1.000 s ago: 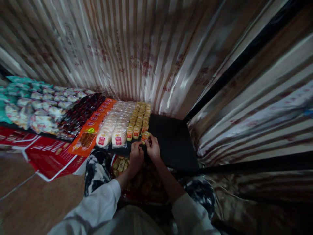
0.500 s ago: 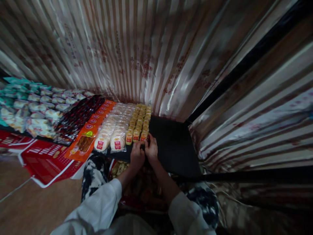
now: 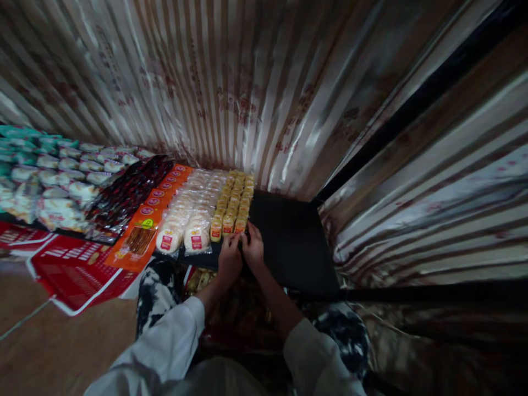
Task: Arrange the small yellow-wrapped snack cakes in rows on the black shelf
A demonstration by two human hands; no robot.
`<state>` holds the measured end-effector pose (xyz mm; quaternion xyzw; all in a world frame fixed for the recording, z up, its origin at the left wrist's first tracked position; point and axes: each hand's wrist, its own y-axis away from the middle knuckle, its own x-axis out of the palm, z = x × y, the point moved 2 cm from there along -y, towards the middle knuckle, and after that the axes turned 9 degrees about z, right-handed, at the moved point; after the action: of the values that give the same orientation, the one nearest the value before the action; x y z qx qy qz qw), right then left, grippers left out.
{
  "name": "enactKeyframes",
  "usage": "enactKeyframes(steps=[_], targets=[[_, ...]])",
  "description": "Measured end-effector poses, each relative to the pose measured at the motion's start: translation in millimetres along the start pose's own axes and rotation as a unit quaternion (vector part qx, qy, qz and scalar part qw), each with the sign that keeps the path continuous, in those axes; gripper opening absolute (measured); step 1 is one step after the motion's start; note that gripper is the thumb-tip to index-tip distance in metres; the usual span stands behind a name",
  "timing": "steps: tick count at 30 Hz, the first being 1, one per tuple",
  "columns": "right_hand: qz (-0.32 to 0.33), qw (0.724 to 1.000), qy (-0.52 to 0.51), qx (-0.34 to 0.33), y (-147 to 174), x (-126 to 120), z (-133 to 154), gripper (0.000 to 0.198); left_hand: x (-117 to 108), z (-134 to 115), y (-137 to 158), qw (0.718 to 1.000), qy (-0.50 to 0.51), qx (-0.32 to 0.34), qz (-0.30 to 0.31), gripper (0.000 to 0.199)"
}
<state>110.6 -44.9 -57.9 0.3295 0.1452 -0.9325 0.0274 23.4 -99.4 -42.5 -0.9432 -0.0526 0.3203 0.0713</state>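
Observation:
Small yellow wrapped snack packs [image 3: 232,204] stand in three rows on a black board [image 3: 292,242]. At the front end of the right-hand row, both my hands meet. My left hand [image 3: 230,259] has its fingers bent and closed at the bottom of the front pack. From the right side, my right hand [image 3: 253,248] pinches that same pack, thumb close to the left fingers. The fingertips partly hide the pack's lower edge. Two rows of round white wrapped cakes [image 3: 197,237] with red labels lie just left of the yellow rows.
Further left are an orange snack packet [image 3: 140,237], dark red wrapped sticks [image 3: 127,192] and white and teal packs [image 3: 58,170]. Below hangs a red printed sheet [image 3: 70,269]. Striped foil-like sheeting [image 3: 247,99] rises behind. More yellow packs [image 3: 202,279] sit between my knees.
The view has shifted slightly, so the goods sit a little further left and higher. My hands stay at the front of the right yellow row, fingers only slightly adjusted.

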Motion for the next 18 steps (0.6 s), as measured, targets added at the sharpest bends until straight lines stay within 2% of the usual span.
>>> enactKeyframes(steps=[5,10,14,18], targets=[[0.004,1.000,0.000,-0.009,0,0,1,0.045,0,0,0,1.000,0.003,0.000,-0.007,0.046],[-0.031,0.999,-0.011,0.006,11,-8,10,0.044,-7,-5,6,1.000,0.011,0.015,-0.016,0.045],[-0.030,0.996,-0.067,0.044,43,-26,26,0.037,-19,-13,31,0.999,0.026,0.038,-0.003,0.032],[0.036,0.995,-0.091,0.034,91,-39,36,0.029,-18,-10,74,0.996,0.046,0.025,0.075,0.026]])
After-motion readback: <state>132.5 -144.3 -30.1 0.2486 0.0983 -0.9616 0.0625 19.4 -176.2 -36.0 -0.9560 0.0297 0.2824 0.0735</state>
